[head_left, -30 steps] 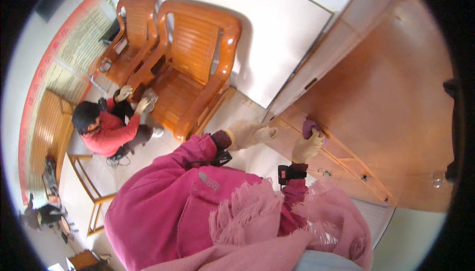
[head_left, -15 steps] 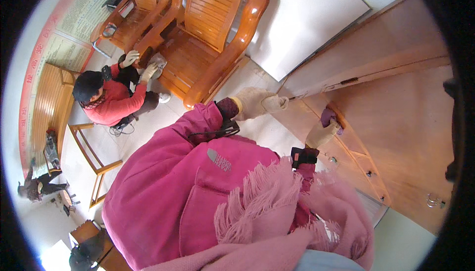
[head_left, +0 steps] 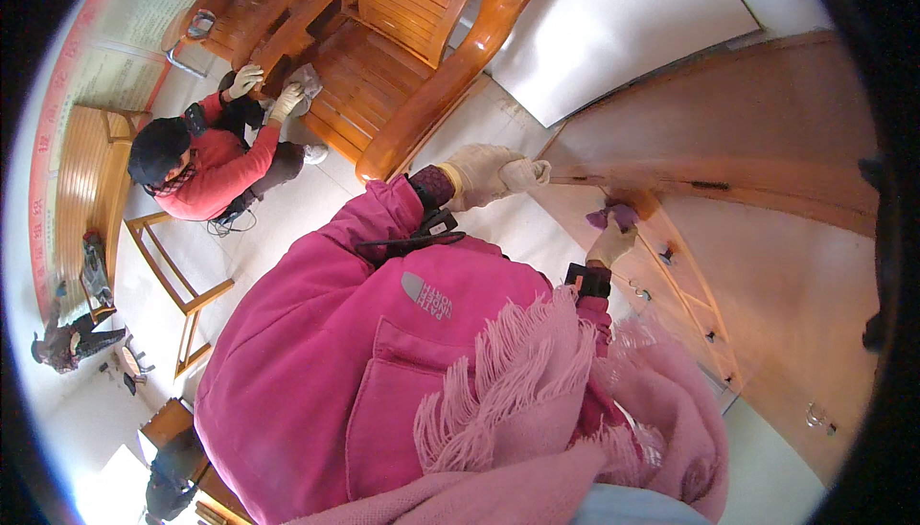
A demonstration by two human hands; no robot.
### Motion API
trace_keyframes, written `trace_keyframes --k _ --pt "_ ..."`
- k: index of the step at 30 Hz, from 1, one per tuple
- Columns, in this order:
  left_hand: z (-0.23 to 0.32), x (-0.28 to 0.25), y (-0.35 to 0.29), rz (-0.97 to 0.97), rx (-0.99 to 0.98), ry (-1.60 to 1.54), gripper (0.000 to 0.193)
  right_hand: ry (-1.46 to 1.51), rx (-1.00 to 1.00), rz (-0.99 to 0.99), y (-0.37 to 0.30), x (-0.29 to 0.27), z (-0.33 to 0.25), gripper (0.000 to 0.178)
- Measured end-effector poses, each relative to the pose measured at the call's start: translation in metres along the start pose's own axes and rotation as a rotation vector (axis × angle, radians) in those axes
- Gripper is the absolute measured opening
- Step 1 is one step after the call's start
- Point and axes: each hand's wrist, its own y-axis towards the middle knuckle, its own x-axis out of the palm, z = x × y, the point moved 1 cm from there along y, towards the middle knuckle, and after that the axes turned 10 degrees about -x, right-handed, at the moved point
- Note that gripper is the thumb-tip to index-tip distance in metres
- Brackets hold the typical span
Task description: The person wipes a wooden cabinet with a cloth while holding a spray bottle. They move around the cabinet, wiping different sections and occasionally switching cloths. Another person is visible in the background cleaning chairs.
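Note:
A whitish work glove covers my left hand (head_left: 494,177). Its fingers are curled at the near edge of a brown wooden cabinet door (head_left: 728,127) and appear to grip it. My right hand (head_left: 611,243), in a similar glove, is closed on a bunched purple cloth (head_left: 613,215). The cloth lies against the wooden cabinet front (head_left: 682,281), just below the door's edge. Part of the cloth is hidden by my fingers.
Small metal knobs (head_left: 666,254) stick out from the cabinet front. A large wooden armchair (head_left: 383,75) stands at the far left, where a crouching person (head_left: 206,166) in red works with gloved hands. A white panel (head_left: 613,27) stands behind. A wooden frame (head_left: 187,295) is on the left.
My right hand and the purple cloth have shifted left and slightly away from me along the cabinet front. The door's edge appears at a different angle. My left hand remains at its edge.

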Motion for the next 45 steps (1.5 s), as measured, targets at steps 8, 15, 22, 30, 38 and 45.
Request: trace_keyframes --k 8,15,22,30,38,45 --pt "-0.023 -0.025 0.010 -0.076 -0.119 -0.102 0.046 0.261 0.207 0.039 0.002 0.010 0.022 0.036" --pt "-0.042 -0.031 0.003 0.051 -0.119 -0.106 0.042 0.299 0.355 -0.052 0.005 0.007 0.010 0.029" --pt "-0.055 -0.014 -0.017 0.159 -0.082 -0.201 0.032 0.313 0.374 -0.190 0.018 -0.001 0.052 0.026" --pt "-0.013 0.031 -0.062 0.071 -0.420 -0.373 0.034 0.264 0.539 -0.160 0.030 0.007 0.099 0.030" --pt "-0.009 0.095 -0.103 0.272 -0.393 -0.312 0.039 0.265 0.578 -0.243 0.023 0.007 0.117 0.031" --pt "-0.011 0.115 -0.131 0.228 -0.469 -0.352 0.034 0.198 0.442 -0.295 0.031 0.002 0.110 0.033"
